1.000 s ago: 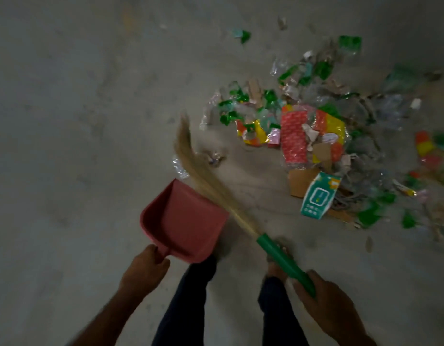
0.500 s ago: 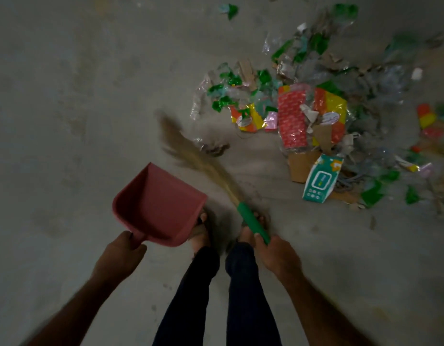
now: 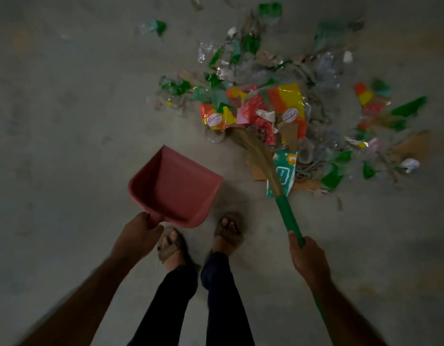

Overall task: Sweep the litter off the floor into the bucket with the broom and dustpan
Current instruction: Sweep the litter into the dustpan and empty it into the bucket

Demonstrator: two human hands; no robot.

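1. The right hand (image 3: 308, 260) is wrapped round the green handle of the broom (image 3: 288, 218), fingers curled tight on it.
2. From that grip the broom slants up and to the left, and its pale bristles reach into the near edge of the litter (image 3: 285, 106).
3. The left hand (image 3: 136, 237) grips the short handle of the red dustpan (image 3: 174, 187), thumb on the right side of the handle.
4. The dustpan is tilted with its open mouth facing up and to the right, toward the litter but apart from it; nothing lies inside it.
5. The litter is a spread of torn green, orange and yellow wrappers, clear plastic and cardboard scraps on the grey concrete floor (image 3: 66, 121), ahead and to the right.
6. A teal-and-white packet (image 3: 284, 171) lies just beside the bristles.
7. Two sandalled feet (image 3: 225, 231) stand between the hands, below the dustpan.
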